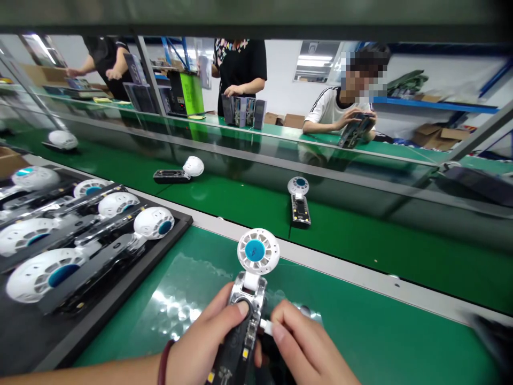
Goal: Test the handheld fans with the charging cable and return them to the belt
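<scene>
both hands, left hand (204, 342) and right hand (308, 347), grip a handheld fan (248, 299) beside a black tray (120, 289) of fans.

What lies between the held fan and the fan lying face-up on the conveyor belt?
In the head view, only bare green mat, a grey rail and belt separate held fan from conveyor fan.

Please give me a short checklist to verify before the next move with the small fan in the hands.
1. Left hand grips the black handle of the handheld fan with white round head: ok.
2. Right hand pinches the small white plug-like part at the handle's side: ok.
3. Part fully seated: cannot tell.
4. Fan head clear of the black tray of white fans: ok.
5. Two unfinished fans lying on the green conveyor belt are apart from the hands: ok.
</scene>
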